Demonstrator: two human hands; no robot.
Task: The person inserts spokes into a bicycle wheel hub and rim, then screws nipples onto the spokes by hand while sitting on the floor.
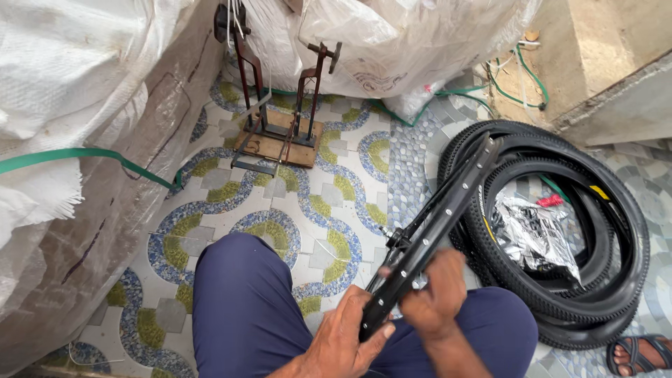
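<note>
Fingers (381,334) of both hands are wrapped tight around a black bike rim, no gap showing.

Left hand (344,341) cups the rim (441,210) at its lower edge while the right hand (434,297) clamps just above, so the rim leans across the lap, its far end reaching over the stack of tires (560,231) on the tiled floor (280,203), probably to keep it steady and close. Wooden stand (280,133) sits well apart.

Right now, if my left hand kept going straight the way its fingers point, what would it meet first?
The left hand points up and to the right, and its fingers already touch the black wheel rim. Past that, probably the right hand, though depth is hard to judge.
</note>
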